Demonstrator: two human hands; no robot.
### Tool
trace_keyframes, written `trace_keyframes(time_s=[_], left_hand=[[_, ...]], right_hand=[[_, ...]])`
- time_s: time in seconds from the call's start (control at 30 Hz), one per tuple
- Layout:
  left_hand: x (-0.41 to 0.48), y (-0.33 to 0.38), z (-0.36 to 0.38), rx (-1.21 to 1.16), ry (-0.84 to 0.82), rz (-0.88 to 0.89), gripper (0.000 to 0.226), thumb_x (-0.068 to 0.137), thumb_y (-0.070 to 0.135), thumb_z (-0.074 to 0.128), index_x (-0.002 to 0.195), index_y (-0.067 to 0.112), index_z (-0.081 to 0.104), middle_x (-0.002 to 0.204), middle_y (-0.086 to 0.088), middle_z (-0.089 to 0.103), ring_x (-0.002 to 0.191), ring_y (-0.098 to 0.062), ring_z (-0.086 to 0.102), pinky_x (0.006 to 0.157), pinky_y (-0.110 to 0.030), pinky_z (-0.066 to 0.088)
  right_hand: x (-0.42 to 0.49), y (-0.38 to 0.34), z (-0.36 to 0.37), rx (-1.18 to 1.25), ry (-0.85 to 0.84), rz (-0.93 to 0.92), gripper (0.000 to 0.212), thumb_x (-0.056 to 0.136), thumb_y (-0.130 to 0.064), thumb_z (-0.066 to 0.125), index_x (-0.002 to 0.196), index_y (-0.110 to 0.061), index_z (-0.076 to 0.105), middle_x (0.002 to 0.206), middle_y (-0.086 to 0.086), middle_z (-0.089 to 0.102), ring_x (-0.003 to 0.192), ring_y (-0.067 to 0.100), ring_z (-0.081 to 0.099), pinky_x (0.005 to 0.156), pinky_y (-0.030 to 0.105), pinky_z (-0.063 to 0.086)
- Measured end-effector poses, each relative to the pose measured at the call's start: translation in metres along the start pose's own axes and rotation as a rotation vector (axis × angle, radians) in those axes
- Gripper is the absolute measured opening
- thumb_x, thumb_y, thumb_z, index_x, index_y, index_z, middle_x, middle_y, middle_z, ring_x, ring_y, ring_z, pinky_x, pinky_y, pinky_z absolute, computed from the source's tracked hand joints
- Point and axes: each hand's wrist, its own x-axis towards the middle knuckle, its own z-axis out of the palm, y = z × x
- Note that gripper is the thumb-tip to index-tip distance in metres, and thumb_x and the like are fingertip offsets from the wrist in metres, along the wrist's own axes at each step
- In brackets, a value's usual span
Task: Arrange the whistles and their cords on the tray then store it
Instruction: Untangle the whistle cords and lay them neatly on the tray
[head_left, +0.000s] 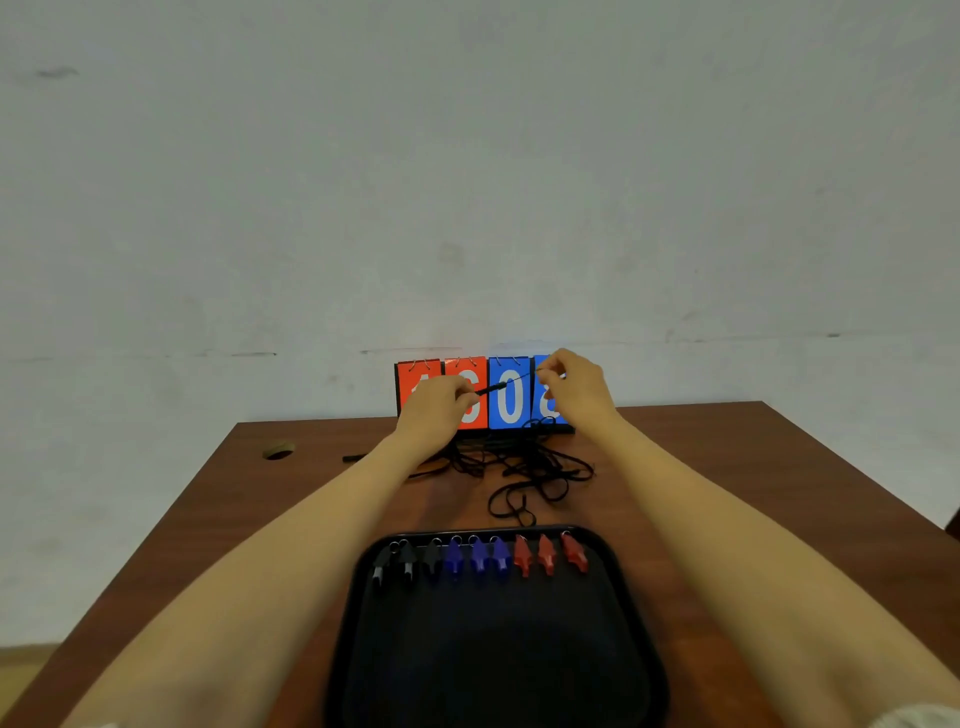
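A black tray (618, 582) lies on the near part of the brown table. Along its far edge runs a row of whistles: three black (408, 561), three blue (479, 557), three red (546, 556). Beyond the tray a tangle of black cords (524, 467) lies on the table. Both my hands are raised above that tangle. My left hand (436, 408) pinches the thick end of one black cord (506, 385), and my right hand (574, 387) pinches the same cord further along, so it is stretched between them.
A flip scoreboard (511, 402) with red and blue number cards stands at the table's far edge against the pale wall. A round cable hole (279, 451) sits at the far left of the table (291, 499). A small dark piece (354, 458) lies near it.
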Motion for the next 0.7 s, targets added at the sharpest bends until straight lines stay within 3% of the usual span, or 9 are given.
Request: trace_keyframes(time_s=[0.1,0.17,0.23,0.3,0.43,0.53,0.6,0.63,0.7], left_hand=[[-0.003,-0.014,-0.003,0.165,-0.058,-0.014,0.026,0.098,0.022,0.047,0.102,0.005,0.066,0.093,-0.01,0.065,0.075,-0.021,0.051,0.072,-0.035,0.045],[-0.006,-0.028,-0.006,0.194,-0.063,-0.081,0.026,0.098,0.021,0.045,0.101,0.004,0.065,0.096,-0.013,0.065,0.079,-0.024,0.053,0.075,-0.037,0.046],[-0.009,-0.04,-0.009,0.202,-0.065,-0.144,0.025,0.097,0.02,0.046,0.1,0.004,0.065,0.096,-0.014,0.067,0.082,-0.028,0.057,0.076,-0.038,0.047],[-0.011,-0.048,-0.011,0.18,-0.064,-0.182,0.024,0.097,0.021,0.047,0.099,0.005,0.065,0.094,-0.013,0.067,0.082,-0.027,0.059,0.073,-0.036,0.046],[-0.016,-0.054,-0.02,0.058,-0.011,-0.201,0.022,0.098,0.019,0.047,0.084,0.009,0.061,0.08,-0.006,0.06,0.073,-0.022,0.055,0.067,-0.029,0.039],[-0.023,-0.058,-0.028,0.052,-0.004,-0.13,0.026,0.099,0.015,0.043,0.103,0.004,0.066,0.088,-0.008,0.063,0.081,-0.024,0.058,0.072,-0.027,0.038],[-0.034,-0.06,-0.031,0.082,-0.037,-0.077,0.028,0.099,0.014,0.041,0.11,0.004,0.065,0.1,-0.012,0.066,0.093,-0.03,0.06,0.077,-0.033,0.042],[-0.041,-0.06,-0.031,0.091,-0.061,-0.049,0.028,0.099,0.014,0.04,0.111,0.006,0.065,0.103,-0.012,0.066,0.095,-0.03,0.061,0.079,-0.035,0.044],[-0.054,-0.062,-0.03,0.104,-0.114,0.001,0.029,0.099,0.015,0.04,0.114,0.009,0.064,0.106,-0.01,0.066,0.093,-0.026,0.06,0.08,-0.034,0.045]], right_hand=[[0.006,-0.01,-0.014,0.356,0.051,0.17,0.009,0.096,-0.003,0.045,0.1,-0.003,0.053,0.101,0.016,0.061,0.066,0.018,0.062,0.06,0.032,0.056],[0.006,-0.019,-0.028,0.836,-0.001,0.325,0.014,0.097,0.003,0.04,0.107,0.005,0.049,0.103,0.019,0.06,0.074,0.024,0.067,0.058,0.028,0.06],[0.005,-0.025,-0.041,1.314,-0.036,0.431,0.018,0.099,0.004,0.032,0.113,0.008,0.043,0.1,0.025,0.061,0.084,0.032,0.066,0.061,0.033,0.062],[0.006,-0.025,-0.048,1.491,-0.011,0.467,0.022,0.1,0.004,0.028,0.117,0.007,0.04,0.098,0.027,0.06,0.091,0.037,0.064,0.068,0.04,0.061],[0.003,-0.02,-0.05,1.277,0.141,0.463,0.038,0.094,0.014,0.026,0.13,0.012,0.037,0.092,0.023,0.058,0.092,0.035,0.062,0.093,0.043,0.053],[0.003,-0.003,-0.046,1.108,0.199,0.536,0.038,0.092,0.015,0.025,0.125,0.013,0.044,0.093,0.02,0.059,0.073,0.025,0.06,0.091,0.037,0.053],[-0.004,0.013,-0.043,0.629,0.166,0.496,0.033,0.096,0.003,0.029,0.121,0.008,0.05,0.088,0.015,0.06,0.066,0.018,0.06,0.074,0.028,0.052],[-0.01,0.023,-0.041,0.29,0.135,0.372,0.031,0.096,-0.004,0.033,0.118,0.003,0.053,0.085,0.011,0.06,0.068,0.018,0.061,0.069,0.025,0.048],[-0.031,0.04,-0.038,-0.26,-0.046,0.051,0.025,0.093,-0.013,0.043,0.11,-0.008,0.06,0.092,0.008,0.062,0.082,0.023,0.06,0.072,0.032,0.046]])
